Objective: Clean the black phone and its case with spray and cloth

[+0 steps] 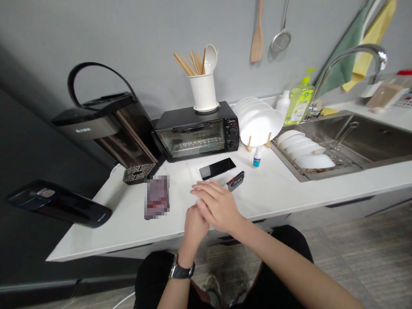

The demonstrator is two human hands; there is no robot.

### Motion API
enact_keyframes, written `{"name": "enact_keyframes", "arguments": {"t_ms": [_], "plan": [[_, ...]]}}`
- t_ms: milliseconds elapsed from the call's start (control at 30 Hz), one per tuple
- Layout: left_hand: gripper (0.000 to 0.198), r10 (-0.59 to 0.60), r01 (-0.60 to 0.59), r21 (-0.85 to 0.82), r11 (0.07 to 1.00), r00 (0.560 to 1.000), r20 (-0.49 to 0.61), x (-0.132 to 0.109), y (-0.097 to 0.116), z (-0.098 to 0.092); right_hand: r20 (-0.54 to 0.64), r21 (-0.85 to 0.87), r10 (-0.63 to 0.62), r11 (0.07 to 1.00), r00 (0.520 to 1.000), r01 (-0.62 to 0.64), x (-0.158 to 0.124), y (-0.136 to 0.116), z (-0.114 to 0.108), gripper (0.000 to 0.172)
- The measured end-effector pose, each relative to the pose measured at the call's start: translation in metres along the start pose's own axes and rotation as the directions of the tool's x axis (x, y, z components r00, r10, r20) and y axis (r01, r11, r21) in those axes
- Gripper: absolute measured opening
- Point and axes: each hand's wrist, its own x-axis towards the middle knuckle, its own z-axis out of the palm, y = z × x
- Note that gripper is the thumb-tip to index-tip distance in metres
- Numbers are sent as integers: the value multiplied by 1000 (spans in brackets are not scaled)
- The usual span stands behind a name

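My right hand [220, 206] rests over my left hand [195, 224], its fingers stretched out flat. The left hand wears a dark-strapped watch [182, 271] at the wrist, and its fingers are mostly covered by the right hand. Both hands are just above the counter's front edge. Beyond the right fingers lies a tool with a black and red handle [236, 181]; its other end is partly hidden by the hand. A black smartphone [218, 168] lies behind it. To the right stands a small white bottle with a blue label [256, 158]. Left of the hands is a pixelated purple-grey packet [157, 196].
A toaster oven [196, 137] carries a white utensil holder [204, 91]. Left of it are a drinks dispenser [109, 128] and a black flask [61, 204]. On the right, racked plates [262, 124] stand beside the sink [380, 148], which holds bowls [313, 161].
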Motion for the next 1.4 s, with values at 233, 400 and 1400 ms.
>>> {"name": "enact_keyframes", "arguments": {"t_ms": [233,400,1400], "plan": [[27,67,-70,28,997,995,76,-1,11,-8,257,-292,5,954,966,73,-12,75,-35,34],[29,53,-56,24,998,994,94,-1,16,-8,-25,-440,247,868,969,-232,-24,115,-54,39],[25,-97,17,-508,861,987,-131,55,79,-48,-481,363,676,733,558,-575,-6,49,-39,59]]}}
